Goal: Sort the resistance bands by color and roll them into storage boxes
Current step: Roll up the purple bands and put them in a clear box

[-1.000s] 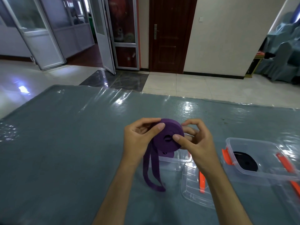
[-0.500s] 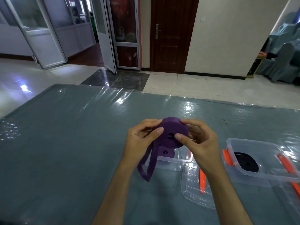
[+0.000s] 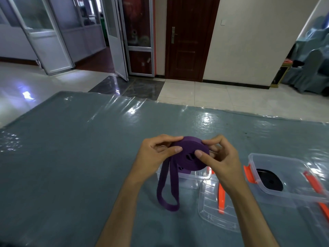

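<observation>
clear plastic box (image 3: 292,196): coiled black band (image 3: 270,180) inside | purple band (image 3: 188,157) roll pinched by left hand (image 3: 156,155) and right hand (image 3: 219,159) fingers, flat tail hung | lid (image 3: 213,211) flat on table (image 3: 71,157)

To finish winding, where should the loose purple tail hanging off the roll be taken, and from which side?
Judging by its pose, grip the hanging tail just below the purple roll, coming in from the left with the left hand. The tail drops from the roll's left edge as two flat strands, and the right hand steadies the other side.
</observation>
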`<move>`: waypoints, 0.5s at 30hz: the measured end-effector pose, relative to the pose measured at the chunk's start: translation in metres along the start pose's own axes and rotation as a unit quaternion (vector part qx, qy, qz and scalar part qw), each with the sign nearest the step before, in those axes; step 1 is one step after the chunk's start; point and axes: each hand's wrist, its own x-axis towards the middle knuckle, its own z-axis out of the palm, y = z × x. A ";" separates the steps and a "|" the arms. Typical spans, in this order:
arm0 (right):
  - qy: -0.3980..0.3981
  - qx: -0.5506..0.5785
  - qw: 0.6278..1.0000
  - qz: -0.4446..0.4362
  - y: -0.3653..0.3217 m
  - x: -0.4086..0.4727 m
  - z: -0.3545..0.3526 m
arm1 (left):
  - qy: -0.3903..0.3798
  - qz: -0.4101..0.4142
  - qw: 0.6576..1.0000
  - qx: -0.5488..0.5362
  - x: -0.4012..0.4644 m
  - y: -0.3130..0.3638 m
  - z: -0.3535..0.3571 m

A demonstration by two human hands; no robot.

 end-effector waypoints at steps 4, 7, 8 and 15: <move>-0.023 -0.007 1.000 0.010 -0.006 0.004 -0.005 | 0.070 0.032 0.997 -0.013 -0.001 -0.005 0.015; 0.019 -0.031 0.999 -0.030 -0.008 0.002 -0.005 | -0.001 0.027 0.999 -0.041 0.001 -0.003 0.011; 0.027 -0.027 0.999 -0.033 -0.007 0.000 -0.005 | -0.020 0.030 0.999 -0.038 0.002 -0.002 0.008; -0.024 -0.032 0.999 -0.012 -0.010 -0.001 -0.001 | 0.056 0.071 0.996 -0.023 -0.001 0.001 0.012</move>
